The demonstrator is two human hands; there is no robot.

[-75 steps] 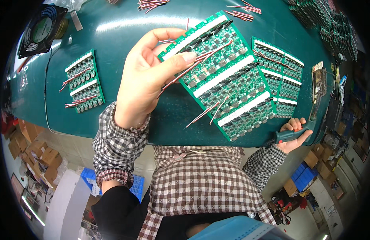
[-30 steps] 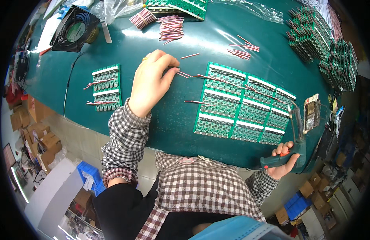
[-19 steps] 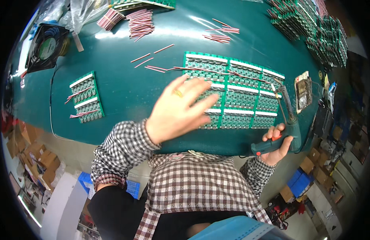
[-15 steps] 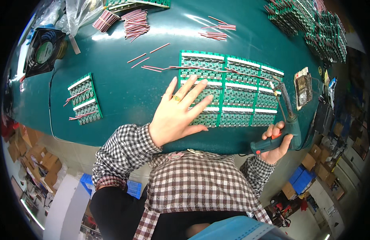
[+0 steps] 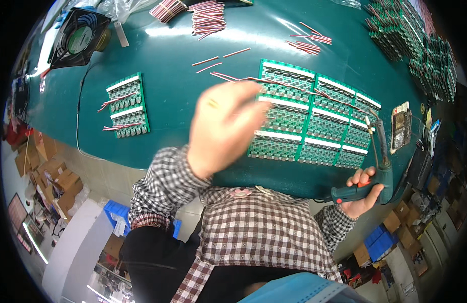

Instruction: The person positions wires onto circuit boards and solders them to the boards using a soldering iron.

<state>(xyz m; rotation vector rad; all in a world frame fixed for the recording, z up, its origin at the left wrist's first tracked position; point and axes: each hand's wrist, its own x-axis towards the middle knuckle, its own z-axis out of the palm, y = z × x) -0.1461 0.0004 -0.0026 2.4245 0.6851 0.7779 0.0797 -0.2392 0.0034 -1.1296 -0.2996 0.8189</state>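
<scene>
My left hand point(image 5: 221, 129) hangs at the left edge of a panel of green circuit boards point(image 5: 307, 136), blurred by motion with its fingers curled. Whether it holds anything is hidden. Wrapped round the handle of a dark green pistol-shaped soldering iron point(image 5: 384, 177) with a red trigger, my right hand point(image 5: 356, 208) is near the panel's lower right corner. The iron's tip points up toward the panel's right edge. Red, black and white wires point(image 5: 319, 94) lie across the panel's upper row. Several loose wires point(image 5: 207, 67) lie beyond my left hand.
A smaller board piece point(image 5: 128, 108) with wires lies left. A black fan point(image 5: 78, 39) stands at the far left. Wire bundles point(image 5: 208, 19) and more loose wires point(image 5: 307, 47) lie at the back. Stacked boards point(image 5: 415, 45) fill the far right, near a soldering tray point(image 5: 401, 127).
My left hand has lifted off the panel, and its spread fingers have curled. The whole view has shifted, so the table's things appear farther right. My right hand keeps its grip on the soldering iron.
</scene>
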